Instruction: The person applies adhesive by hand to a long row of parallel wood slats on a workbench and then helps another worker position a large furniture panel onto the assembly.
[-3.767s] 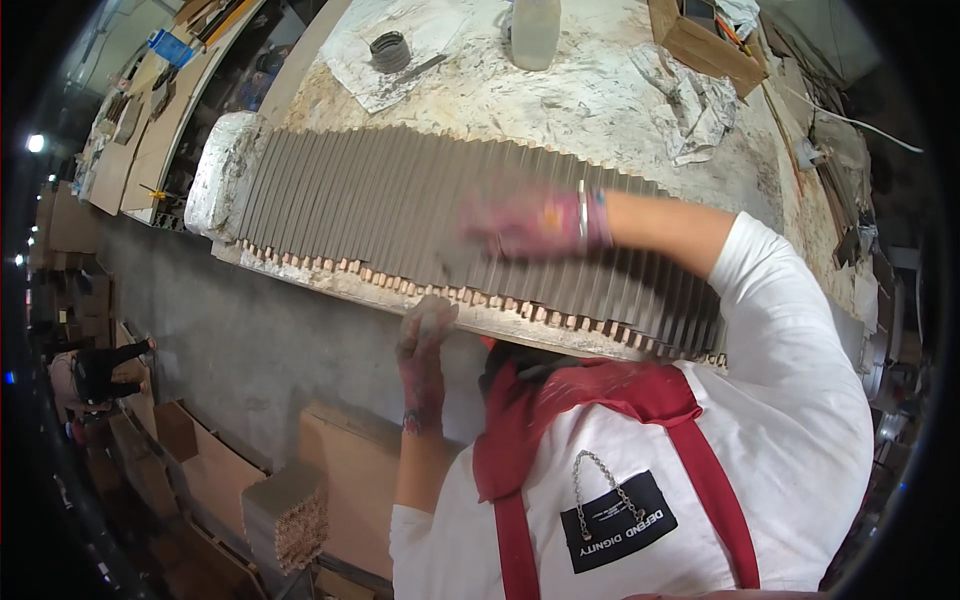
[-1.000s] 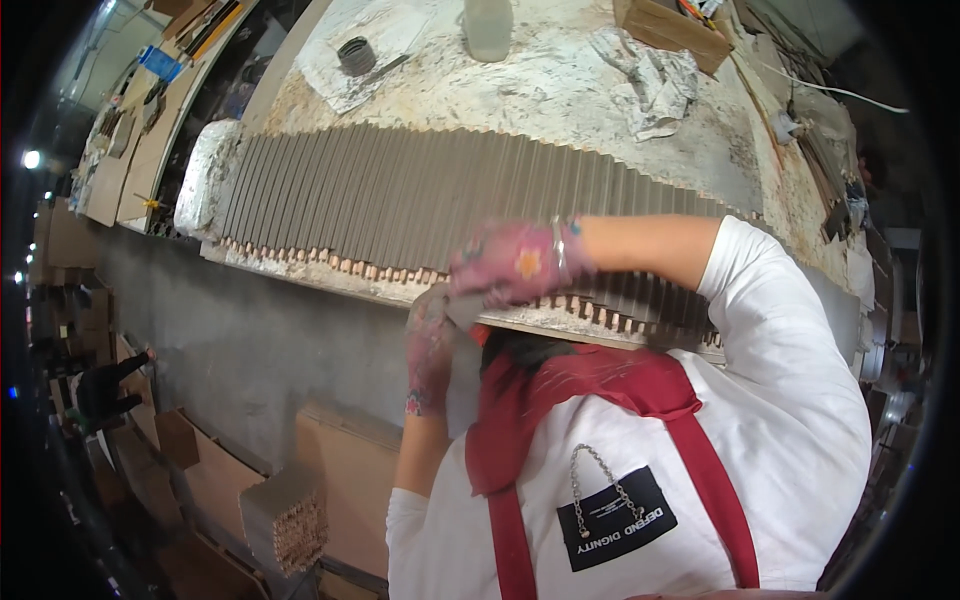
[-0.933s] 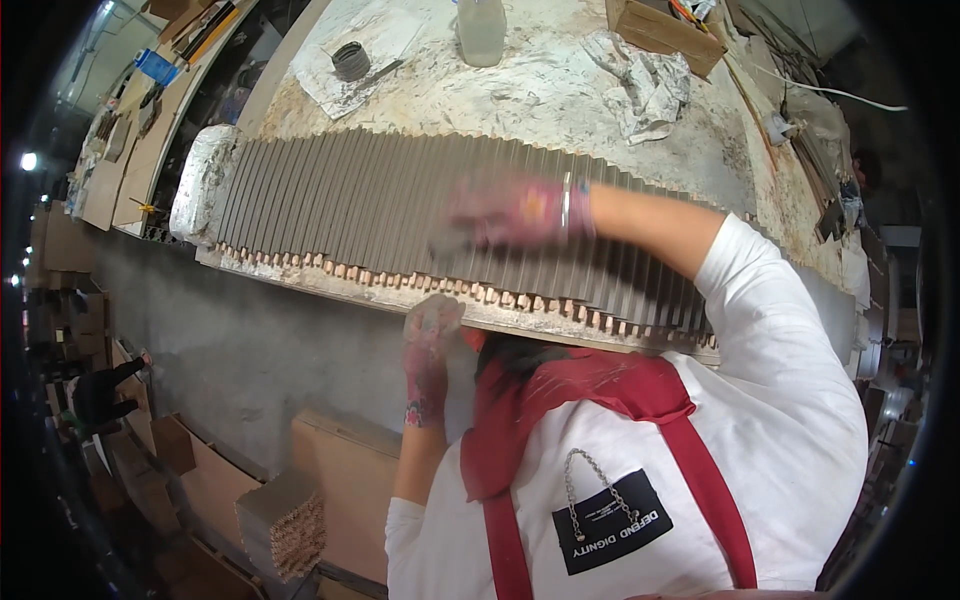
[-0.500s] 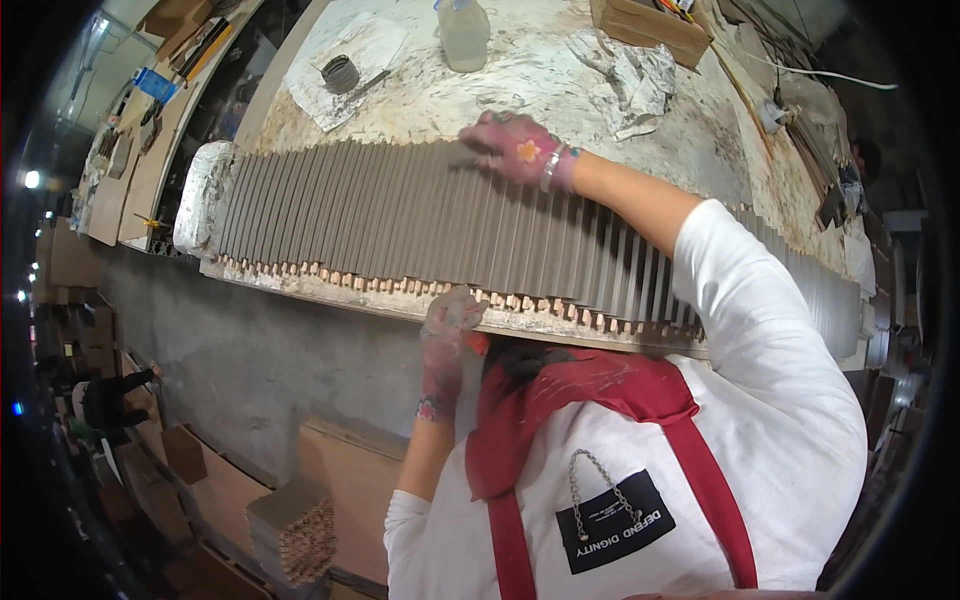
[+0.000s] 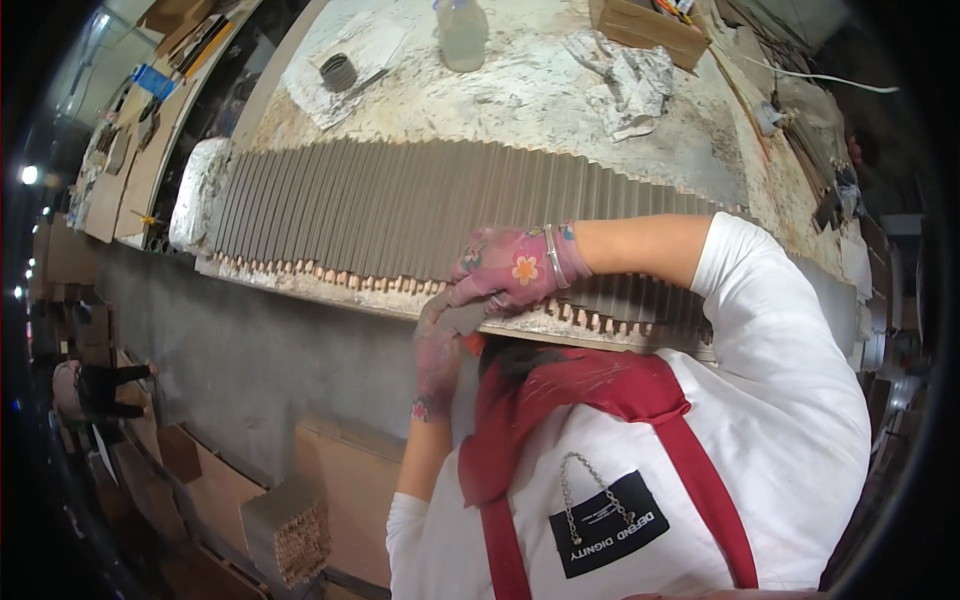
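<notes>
A long row of slim grey-brown strips [image 5: 370, 200], packed side by side with pale wooden ends toward me, lies along the near edge of the table. My right hand [image 5: 512, 268], in a pink flowered glove, is closed with bent fingers over the near ends of the strips. Just below, my left hand [image 5: 438, 340], in a similar stained glove, is closed with its fingertips against the right ones. Something grey and flat [image 5: 464, 318] shows where they meet; whether it is a small pad or glove fingertips, I cannot tell.
A white-wrapped block [image 5: 201, 195] stands at the row's left end. Farther back on the stained table [image 5: 510, 110] are a dark coil [image 5: 338, 72], a cloudy plastic bottle [image 5: 462, 38], crumpled paper [image 5: 635, 85] and a cardboard box [image 5: 650, 32]. Another person [image 5: 95, 390] stands at far left.
My right hand has come from the far ends of the strips down to the near edge and met my left hand. The left hand has hardly moved. The other person has shifted slightly.
</notes>
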A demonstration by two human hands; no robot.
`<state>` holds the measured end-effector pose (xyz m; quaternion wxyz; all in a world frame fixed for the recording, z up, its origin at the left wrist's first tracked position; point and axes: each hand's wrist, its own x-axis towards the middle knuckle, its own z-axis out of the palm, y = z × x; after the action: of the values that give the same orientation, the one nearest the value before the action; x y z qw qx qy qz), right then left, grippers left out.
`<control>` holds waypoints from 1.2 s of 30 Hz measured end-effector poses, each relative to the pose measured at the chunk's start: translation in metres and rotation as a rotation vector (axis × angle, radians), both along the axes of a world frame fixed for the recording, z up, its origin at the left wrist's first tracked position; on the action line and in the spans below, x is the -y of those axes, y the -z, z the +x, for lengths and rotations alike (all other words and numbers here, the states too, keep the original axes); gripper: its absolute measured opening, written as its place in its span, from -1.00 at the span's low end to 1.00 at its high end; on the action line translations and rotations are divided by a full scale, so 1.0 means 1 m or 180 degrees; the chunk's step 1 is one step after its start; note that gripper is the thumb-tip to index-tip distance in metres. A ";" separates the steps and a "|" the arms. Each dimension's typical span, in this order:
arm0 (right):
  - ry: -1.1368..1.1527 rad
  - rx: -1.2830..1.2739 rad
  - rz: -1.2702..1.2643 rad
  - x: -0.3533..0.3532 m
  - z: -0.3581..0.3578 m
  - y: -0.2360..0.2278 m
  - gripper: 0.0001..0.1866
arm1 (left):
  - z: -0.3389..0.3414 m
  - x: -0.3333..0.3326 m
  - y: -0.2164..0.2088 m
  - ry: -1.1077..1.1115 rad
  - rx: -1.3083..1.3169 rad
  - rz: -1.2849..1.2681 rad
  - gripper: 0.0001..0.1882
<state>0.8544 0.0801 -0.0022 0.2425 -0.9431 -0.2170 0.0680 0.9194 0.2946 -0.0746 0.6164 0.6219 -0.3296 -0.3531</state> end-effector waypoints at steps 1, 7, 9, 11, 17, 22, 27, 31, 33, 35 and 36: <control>-0.0080 0.0062 0.0177 0.006 -0.003 -0.001 -0.59 | -0.003 0.000 -0.002 0.0024 -0.0011 -0.0025 -0.60; 0.2813 -0.0165 -0.0154 0.107 0.009 -0.008 -0.61 | -0.016 0.013 -0.015 -0.0246 -0.1260 0.0146 -0.54; 0.1894 0.0496 -0.0505 0.091 -0.010 0.015 -0.63 | -0.011 0.012 -0.002 -0.0247 -0.1246 0.0185 -0.55; 0.0982 -0.0070 -0.0159 0.059 -0.020 -0.010 -0.65 | -0.010 0.010 0.007 -0.0307 -0.1287 0.0231 -0.56; 0.2636 0.0282 -0.0358 0.116 0.010 0.004 -0.70 | -0.013 0.019 -0.008 -0.0256 -0.1199 0.0431 -0.62; 0.0856 0.0810 -0.0240 0.026 -0.027 0.021 -0.68 | -0.011 0.006 0.007 -0.0288 -0.1271 0.0171 -0.64; 0.0874 0.0325 0.0363 0.033 -0.008 0.006 -0.56 | -0.015 0.007 0.003 -0.0303 -0.1588 0.0130 -0.64; 0.1013 0.0950 0.0069 0.010 -0.023 0.024 -0.56 | -0.020 0.009 -0.001 -0.0415 -0.1542 0.0033 -0.67; 0.0076 0.0233 -0.0024 -0.006 -0.032 0.003 -0.59 | -0.018 0.002 -0.006 -0.0225 -0.1198 0.0012 -0.68; 0.0481 0.0971 0.0132 0.021 -0.029 0.024 -0.60 | -0.018 -0.001 0.001 -0.0256 -0.1041 0.0314 -0.66; 0.0955 0.0986 0.0628 0.047 -0.024 0.033 -0.59 | -0.019 0.001 0.003 -0.0303 -0.1343 0.0146 -0.65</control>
<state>0.8299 0.0329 -0.0353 0.3048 -0.9357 -0.1146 -0.1359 0.9003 0.2933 -0.0774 0.6734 0.5630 -0.1554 -0.4533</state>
